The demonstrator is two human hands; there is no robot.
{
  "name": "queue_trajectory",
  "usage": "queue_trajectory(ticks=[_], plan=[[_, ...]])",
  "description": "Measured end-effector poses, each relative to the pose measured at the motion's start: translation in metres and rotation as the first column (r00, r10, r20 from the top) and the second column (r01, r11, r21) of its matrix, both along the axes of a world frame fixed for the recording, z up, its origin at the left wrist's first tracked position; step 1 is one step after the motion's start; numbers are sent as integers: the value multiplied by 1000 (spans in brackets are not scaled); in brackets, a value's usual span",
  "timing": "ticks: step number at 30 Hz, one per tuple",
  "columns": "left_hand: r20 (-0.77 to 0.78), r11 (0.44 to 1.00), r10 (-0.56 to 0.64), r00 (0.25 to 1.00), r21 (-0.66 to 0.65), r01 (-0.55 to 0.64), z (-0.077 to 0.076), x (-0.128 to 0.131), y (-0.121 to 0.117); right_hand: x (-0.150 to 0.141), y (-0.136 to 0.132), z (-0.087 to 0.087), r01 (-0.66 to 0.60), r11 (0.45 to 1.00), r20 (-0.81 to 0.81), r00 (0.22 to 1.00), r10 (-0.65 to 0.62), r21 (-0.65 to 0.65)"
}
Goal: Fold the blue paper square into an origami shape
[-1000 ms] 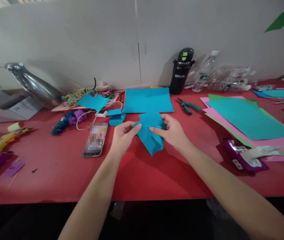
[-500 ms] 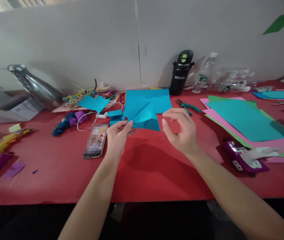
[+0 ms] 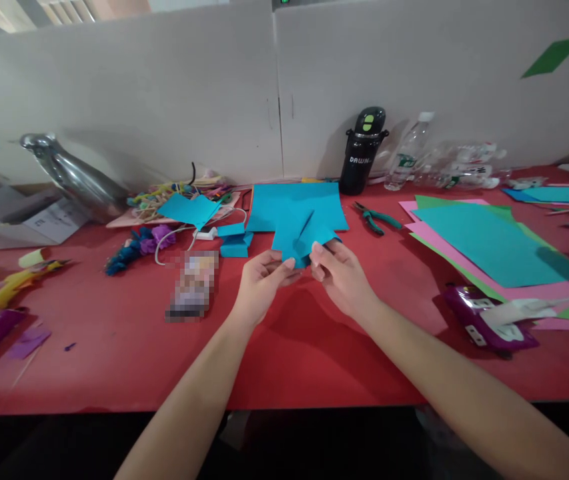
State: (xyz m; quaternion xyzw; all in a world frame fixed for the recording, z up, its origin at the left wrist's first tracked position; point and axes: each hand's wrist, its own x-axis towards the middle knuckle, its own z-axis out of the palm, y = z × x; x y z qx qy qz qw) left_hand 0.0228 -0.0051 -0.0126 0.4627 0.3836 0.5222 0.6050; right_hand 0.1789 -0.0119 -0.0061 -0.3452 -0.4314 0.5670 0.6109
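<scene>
Between both hands is a creased piece of blue paper, raised above the red table. My left hand is closed on its near left edge, thumb on top. My right hand pinches its near right edge, with the thumb on top and the fingers beneath. Behind it lies a larger blue sheet, partly covered by the held piece. To the left rests a small folded blue strip.
A phone lies left of my hands. Green-handled pliers, a black flask and plastic bottles stand or lie behind. At right are stacked coloured sheets and a purple power strip.
My right hand has moved left and taken hold of the blue paper's right side. My left hand has shifted right with the paper, turning it and uncovering the folded strip.
</scene>
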Motion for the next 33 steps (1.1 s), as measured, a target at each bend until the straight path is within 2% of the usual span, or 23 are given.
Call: queue_trajectory(ticks=[4, 10, 16, 22, 26, 30, 33], plan=[[-78, 998, -61, 995, 28, 64, 0, 3, -3, 6, 3, 2, 10, 999, -34, 999, -11, -31], [-186, 991, -83, 979, 88, 100, 2, 3, -2, 13, 6, 7, 13, 999, -124, 992, -19, -44], [-168, 995, 7, 986, 104, 11, -2, 1, 1, 15, 10, 4, 14, 1000, -79, 997, -16, -23], [-146, 996, 14, 989, 87, -1, -3, -1, 4, 15, 11, 0, 21, 1000, -54, 998, -21, -16], [-109, 997, 11, 994, 83, -2, -3, -5, 6, 16, 10, 1, -56, 998, -72, 996, 56, -4], [-128, 988, 129, 983, 105, -116, 0, -14, 11, 20, 7, 1, -117, 993, -20, 993, 116, -10], [-239, 956, 250, 938, 215, -200, 3, -22, 15, 23, 4, 1, -16, 1000, 152, 988, 14, 6]])
